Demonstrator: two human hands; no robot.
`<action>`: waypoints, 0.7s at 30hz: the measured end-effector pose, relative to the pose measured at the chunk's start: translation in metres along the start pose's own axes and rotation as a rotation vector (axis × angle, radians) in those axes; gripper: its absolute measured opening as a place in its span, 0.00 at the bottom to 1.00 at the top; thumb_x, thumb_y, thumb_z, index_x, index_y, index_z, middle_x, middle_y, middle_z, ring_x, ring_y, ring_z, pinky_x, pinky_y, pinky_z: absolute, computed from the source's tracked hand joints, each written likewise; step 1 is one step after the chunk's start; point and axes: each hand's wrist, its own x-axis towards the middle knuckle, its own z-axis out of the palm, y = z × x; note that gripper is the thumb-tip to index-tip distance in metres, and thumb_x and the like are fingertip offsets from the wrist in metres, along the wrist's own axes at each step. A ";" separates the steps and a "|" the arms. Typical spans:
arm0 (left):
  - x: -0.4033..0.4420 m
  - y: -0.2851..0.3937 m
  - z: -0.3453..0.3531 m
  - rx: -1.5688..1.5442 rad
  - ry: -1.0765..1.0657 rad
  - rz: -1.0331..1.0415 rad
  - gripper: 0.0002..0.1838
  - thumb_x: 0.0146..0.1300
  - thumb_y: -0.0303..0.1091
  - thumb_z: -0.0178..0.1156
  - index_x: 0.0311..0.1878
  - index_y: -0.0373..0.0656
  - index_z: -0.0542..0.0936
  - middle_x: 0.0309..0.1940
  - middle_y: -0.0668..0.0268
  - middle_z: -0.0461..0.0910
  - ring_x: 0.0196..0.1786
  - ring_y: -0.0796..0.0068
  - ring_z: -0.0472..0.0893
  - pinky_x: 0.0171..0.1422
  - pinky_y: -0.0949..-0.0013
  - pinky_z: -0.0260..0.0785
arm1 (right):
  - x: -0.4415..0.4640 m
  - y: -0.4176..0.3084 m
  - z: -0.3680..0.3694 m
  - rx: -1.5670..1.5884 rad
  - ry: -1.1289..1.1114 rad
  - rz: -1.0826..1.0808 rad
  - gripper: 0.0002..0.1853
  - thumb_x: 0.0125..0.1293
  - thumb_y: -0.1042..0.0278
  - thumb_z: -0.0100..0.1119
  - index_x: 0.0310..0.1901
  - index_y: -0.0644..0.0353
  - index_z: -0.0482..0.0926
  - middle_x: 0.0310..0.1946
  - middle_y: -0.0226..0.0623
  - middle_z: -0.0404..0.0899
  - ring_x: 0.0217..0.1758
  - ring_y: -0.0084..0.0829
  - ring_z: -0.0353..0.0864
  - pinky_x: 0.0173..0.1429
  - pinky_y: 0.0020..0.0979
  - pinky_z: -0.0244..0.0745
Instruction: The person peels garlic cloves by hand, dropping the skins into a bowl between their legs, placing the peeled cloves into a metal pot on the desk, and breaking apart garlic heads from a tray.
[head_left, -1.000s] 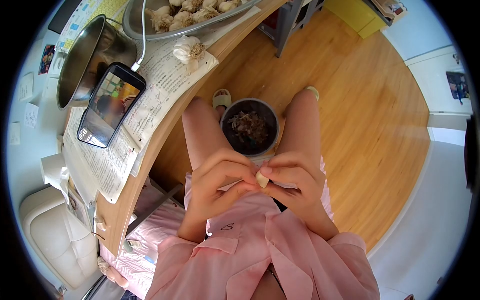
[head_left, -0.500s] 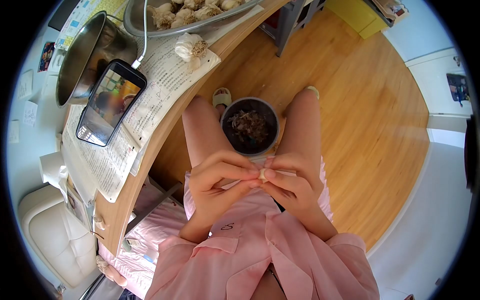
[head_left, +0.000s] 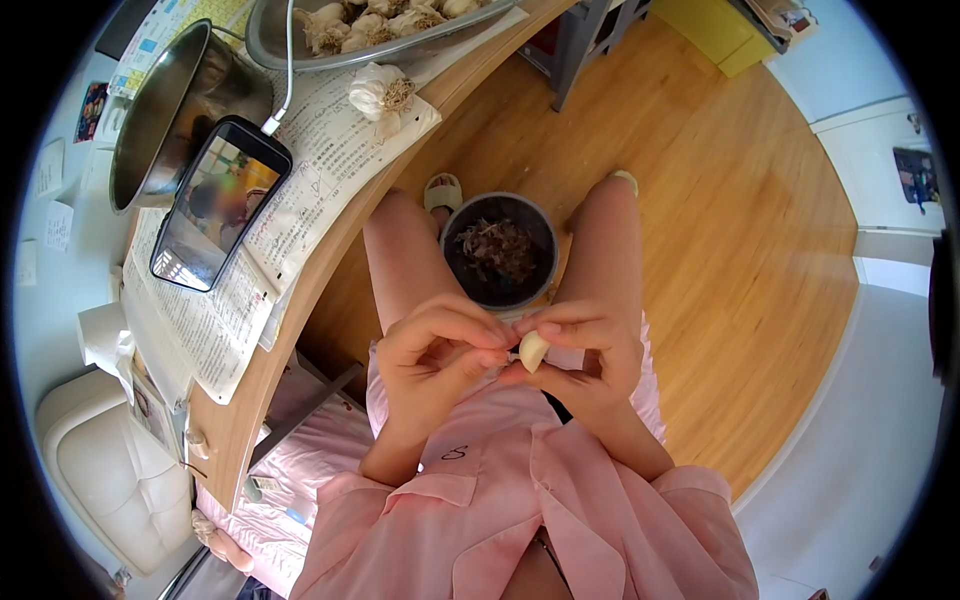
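Observation:
A pale, peeled-looking garlic clove [head_left: 534, 350] sits between the thumb and fingers of my right hand [head_left: 595, 345]. My left hand [head_left: 435, 345] is closed in a pinch right beside the clove, on a small whitish bit that looks like garlic skin; my fingers partly hide it. Both hands are above my lap, just on my side of a dark bin [head_left: 532, 288] standing on the floor between my legs. Brownish dry garlic skins [head_left: 497, 250] lie inside the bin.
On the desk to the left are a whole garlic bulb [head_left: 380, 92], a metal basin of garlic bulbs [head_left: 400, 50], a steel pot [head_left: 150, 130], printed papers [head_left: 320, 185] and a phone [head_left: 220, 205] on a white cable. The wooden desk edge [head_left: 330, 255] runs near my left arm.
My fingers have shifted around the clove, so more of it now shows in my right hand. My left fingertips have drawn slightly away to the left.

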 end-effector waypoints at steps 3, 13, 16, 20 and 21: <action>0.000 0.000 0.001 -0.022 0.014 0.012 0.07 0.55 0.14 0.61 0.37 0.32 0.78 0.38 0.57 0.76 0.41 0.70 0.79 0.49 0.71 0.74 | 0.000 0.000 -0.002 0.072 -0.019 0.068 0.20 0.45 0.83 0.71 0.41 0.65 0.75 0.41 0.43 0.77 0.40 0.29 0.80 0.42 0.25 0.77; 0.000 0.008 0.002 0.047 -0.021 -0.033 0.15 0.49 0.15 0.66 0.41 0.32 0.77 0.39 0.57 0.76 0.43 0.70 0.80 0.50 0.70 0.76 | -0.003 0.004 -0.001 0.037 -0.011 0.043 0.22 0.41 0.78 0.75 0.40 0.63 0.76 0.38 0.42 0.77 0.38 0.29 0.80 0.40 0.26 0.76; -0.002 0.013 0.003 0.061 -0.039 -0.102 0.16 0.48 0.15 0.67 0.42 0.31 0.77 0.38 0.58 0.77 0.43 0.70 0.80 0.48 0.70 0.76 | -0.001 0.005 -0.003 -0.030 -0.020 -0.058 0.22 0.41 0.74 0.76 0.40 0.63 0.76 0.36 0.42 0.77 0.36 0.29 0.80 0.38 0.25 0.76; -0.002 0.018 0.002 0.044 -0.099 -0.197 0.14 0.49 0.15 0.66 0.41 0.31 0.77 0.36 0.59 0.78 0.43 0.71 0.80 0.49 0.70 0.76 | 0.002 0.004 -0.006 -0.082 -0.012 -0.124 0.23 0.40 0.70 0.77 0.38 0.63 0.76 0.34 0.42 0.78 0.35 0.29 0.79 0.36 0.25 0.75; -0.002 0.017 0.002 0.035 -0.104 -0.197 0.14 0.50 0.15 0.66 0.41 0.31 0.77 0.36 0.59 0.78 0.43 0.71 0.80 0.49 0.70 0.76 | 0.002 0.005 -0.006 -0.069 -0.013 -0.127 0.22 0.40 0.70 0.77 0.38 0.63 0.76 0.34 0.42 0.78 0.35 0.29 0.79 0.36 0.25 0.75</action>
